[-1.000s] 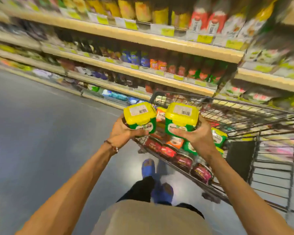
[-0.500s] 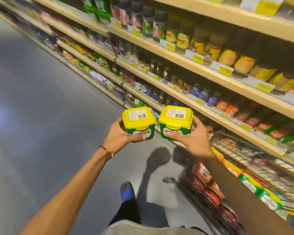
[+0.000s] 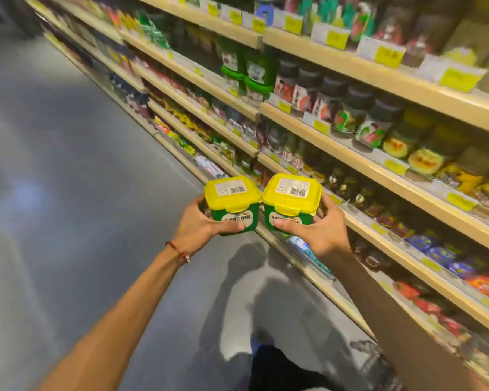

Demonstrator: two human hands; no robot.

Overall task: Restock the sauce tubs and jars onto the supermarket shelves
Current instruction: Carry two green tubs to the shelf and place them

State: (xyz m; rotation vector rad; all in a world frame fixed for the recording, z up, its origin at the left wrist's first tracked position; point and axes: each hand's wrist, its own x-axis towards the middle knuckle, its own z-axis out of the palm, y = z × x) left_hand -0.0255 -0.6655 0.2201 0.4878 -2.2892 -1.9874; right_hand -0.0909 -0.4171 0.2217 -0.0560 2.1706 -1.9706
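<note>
**Two tubs in hand, neither on a shelf yet**

The left hand (image 3: 201, 221) is wrapped around the left tub (image 3: 233, 204), thumb across the front label and fingers round the back. The right hand (image 3: 319, 232) grips the right tub (image 3: 290, 203) the same way. Both tubs are up in the air over the aisle floor (image 3: 68, 193), close beside the shelves (image 3: 350, 162). Their lids look like they're touching, but I can't say for sure.

They're squarish green plastic with rounded corners and glossy yellow snap lids with barcode stickers on top. It looks like smooth, slippery stuff.

My worry is that each tub only has one hand on it. If one bumps the other tub or a shelf lip going in, it could pop loose and hit that hard floor. The dark-lidded jars (image 3: 350, 108) are packed tight too, so a clumsy shove could knock a few over.
</note>
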